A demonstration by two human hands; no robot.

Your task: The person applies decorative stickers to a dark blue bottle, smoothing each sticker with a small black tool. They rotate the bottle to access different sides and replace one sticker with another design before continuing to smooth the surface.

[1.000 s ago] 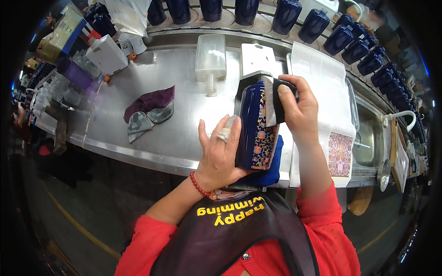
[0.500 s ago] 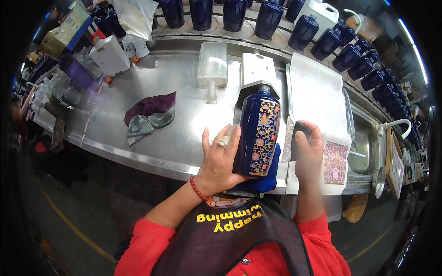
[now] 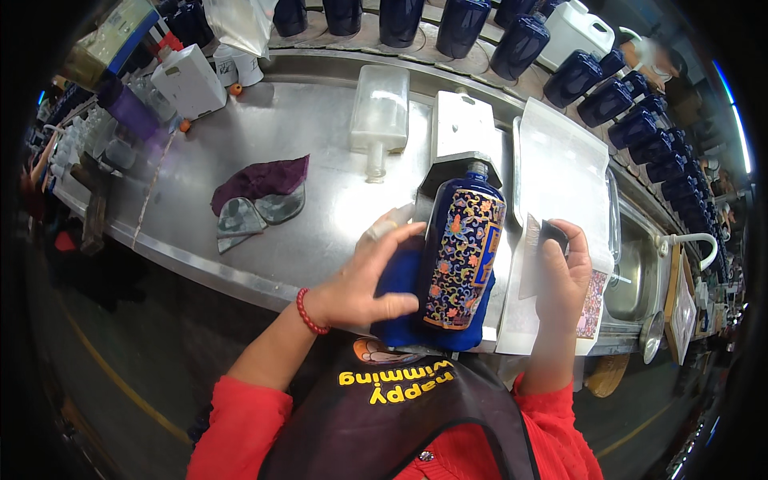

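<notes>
A dark blue glass bottle (image 3: 464,256) with a colourful floral decal lies on a blue cloth (image 3: 392,330), its neck pointing away from me toward a white stand (image 3: 462,128). Just left of the bottle is my left hand (image 3: 360,280), fingers and thumb spread and holding nothing; a pale wrap covers one finger. Whether its fingertips touch the glass I cannot tell. To the right, my right hand (image 3: 564,276) pinches a dark, flat scraper (image 3: 552,235) with a thin, greyish-white blade (image 3: 530,260), held apart from the bottle. Beneath that hand lies a white decal sheet (image 3: 512,324) with a printed pattern.
A clear glass bottle (image 3: 380,112) lies behind the stand's left side. Purple and grey cloths (image 3: 260,192) are on the steel bench (image 3: 320,240). White sheets on a tray (image 3: 560,164) and a sink (image 3: 632,272) are at right. Several blue bottles (image 3: 520,44) line the far conveyor.
The bottle has turned so more of its decal faces up, including a blue panel. My left hand has come off it and opened leftward. My right hand with the scraper has moved right.
</notes>
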